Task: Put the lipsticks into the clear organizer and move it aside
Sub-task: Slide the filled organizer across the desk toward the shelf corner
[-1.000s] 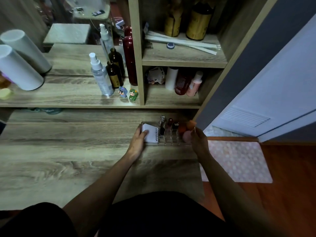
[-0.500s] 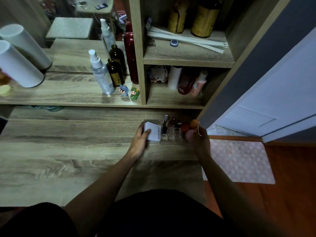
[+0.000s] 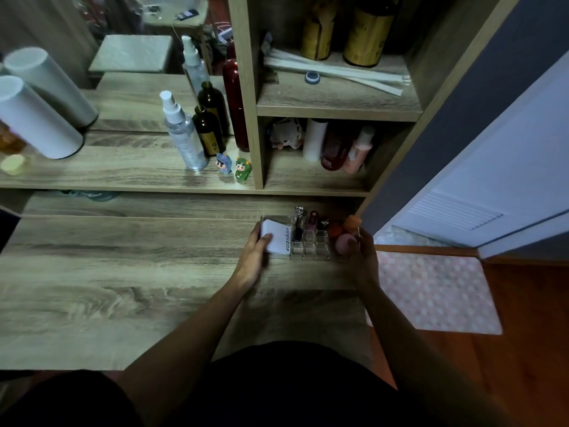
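The clear organizer (image 3: 311, 249) stands on the wooden desk (image 3: 123, 272) near its far right corner, under the shelf. Upright lipsticks (image 3: 311, 222) fill its back slots, and a white box marked "u2skin" (image 3: 278, 237) sits in its left part. Orange and pink makeup sponges (image 3: 345, 240) rest at its right end. My left hand (image 3: 252, 257) grips the organizer's left side, thumb on the white box. My right hand (image 3: 361, 257) holds the right side beside the sponges.
A low shelf (image 3: 123, 177) behind the desk carries a spray bottle (image 3: 183, 134), dark bottles, two small figurines (image 3: 235, 167) and white cylinders (image 3: 34, 118). Cubbies at the right hold more bottles. A pink dotted mat (image 3: 431, 288) lies on the floor to the right.
Both hands stay on the organizer, which has slid slightly further back and right toward the shelf corner. The grip looks unchanged.
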